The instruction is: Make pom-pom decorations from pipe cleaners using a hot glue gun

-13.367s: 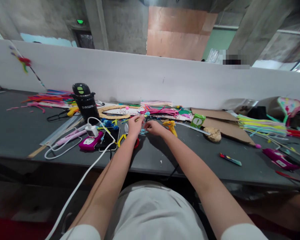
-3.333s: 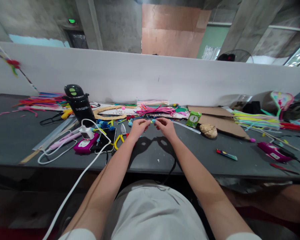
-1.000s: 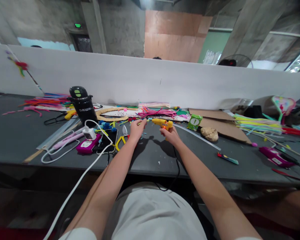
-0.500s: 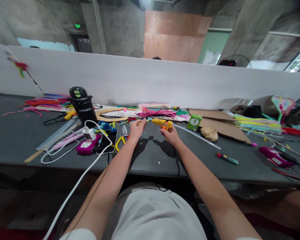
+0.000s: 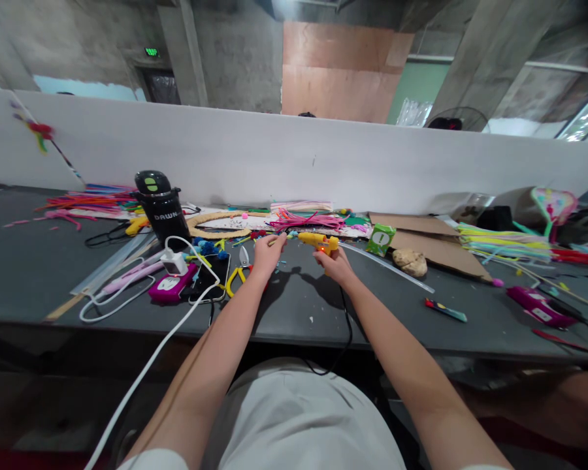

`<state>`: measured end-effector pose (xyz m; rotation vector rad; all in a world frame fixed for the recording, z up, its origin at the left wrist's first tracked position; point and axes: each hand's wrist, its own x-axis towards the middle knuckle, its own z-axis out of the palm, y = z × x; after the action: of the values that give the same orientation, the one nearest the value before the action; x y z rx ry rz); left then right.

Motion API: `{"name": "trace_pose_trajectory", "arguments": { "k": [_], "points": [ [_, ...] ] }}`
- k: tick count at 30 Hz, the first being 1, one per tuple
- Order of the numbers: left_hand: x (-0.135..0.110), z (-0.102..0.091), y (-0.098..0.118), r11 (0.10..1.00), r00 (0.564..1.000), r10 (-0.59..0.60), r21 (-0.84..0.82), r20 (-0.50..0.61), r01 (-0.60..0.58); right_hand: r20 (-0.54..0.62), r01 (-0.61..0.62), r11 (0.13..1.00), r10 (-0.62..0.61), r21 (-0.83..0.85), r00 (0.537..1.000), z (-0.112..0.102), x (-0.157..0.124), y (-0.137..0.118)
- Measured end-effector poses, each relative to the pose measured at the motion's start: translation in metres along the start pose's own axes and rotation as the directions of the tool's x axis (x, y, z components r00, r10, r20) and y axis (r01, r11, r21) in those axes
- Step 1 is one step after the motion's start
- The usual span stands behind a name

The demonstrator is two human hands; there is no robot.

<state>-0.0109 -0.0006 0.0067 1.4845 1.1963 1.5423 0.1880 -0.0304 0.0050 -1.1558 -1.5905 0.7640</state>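
Note:
My right hand (image 5: 335, 264) is wrapped round the handle of a yellow hot glue gun (image 5: 318, 241), whose small orange light is lit. A long clear glue stick (image 5: 392, 266) runs out of the gun's back end. The gun's nozzle points left at my left hand (image 5: 267, 253), which pinches a thin tan stick (image 5: 274, 241) with a light-blue piece (image 5: 293, 234) at its end. That piece is close to the nozzle; whether they touch I cannot tell. Yellow-handled pliers (image 5: 236, 279) lie by my left wrist, partly behind the forearm.
A black tumbler (image 5: 163, 212), a phone (image 5: 215, 281) and a magenta power strip (image 5: 169, 287) with a white cable are at left. Pink pipe cleaners (image 5: 308, 220) lie behind my hands. At right are cardboard (image 5: 441, 251), a green packet (image 5: 381, 239) and a utility knife (image 5: 445, 310).
Almost nothing differs. Both hands keep their places, with the glue gun's nozzle still by the tip of the thin stick.

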Motion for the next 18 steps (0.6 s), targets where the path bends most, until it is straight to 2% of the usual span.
{"name": "trace_pose_trajectory", "arguments": {
  "k": [14, 18],
  "points": [
    [0.0002, 0.0004, -0.0003, 1.0, 1.0, 0.014, 0.005, 0.003, -0.014, -0.02, 0.002, 0.997, -0.004, -0.075, 1.0, -0.0043, 0.0017, -0.0012],
    [-0.0003, 0.0007, 0.0013, 1.0, 1.0, 0.013, -0.006, 0.008, -0.013, -0.061, -0.023, 0.994, 0.017, -0.104, 0.998, -0.0087, 0.0051, 0.0028]
  ]
}}
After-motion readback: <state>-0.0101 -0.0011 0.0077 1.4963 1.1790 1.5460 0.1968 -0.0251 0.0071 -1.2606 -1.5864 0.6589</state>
